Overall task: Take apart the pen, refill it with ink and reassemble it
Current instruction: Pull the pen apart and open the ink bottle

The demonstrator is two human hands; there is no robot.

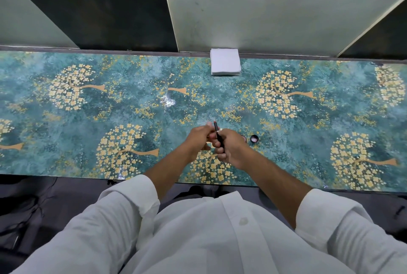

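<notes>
A slim black pen point(218, 134) with a metal ring and a thin tip pointing away from me is held over the table's near middle. My right hand point(231, 148) is wrapped around its black barrel. My left hand point(199, 140) pinches the pen's front section just below the tip, fingers closed on it. Both hands touch each other around the pen, and the lower barrel is hidden in my right fist. A small round black cap point(254, 138) with a pale inside lies on the table just right of my right hand. Beside it, a second small round item point(244, 138) is mostly hidden.
A stack of white paper napkins point(225, 61) sits at the table's far edge. The teal tabletop with gold tree patterns point(110, 108) stretches wide left and right. Pale panels point(264, 20) rise behind it. The near table edge runs just in front of my body.
</notes>
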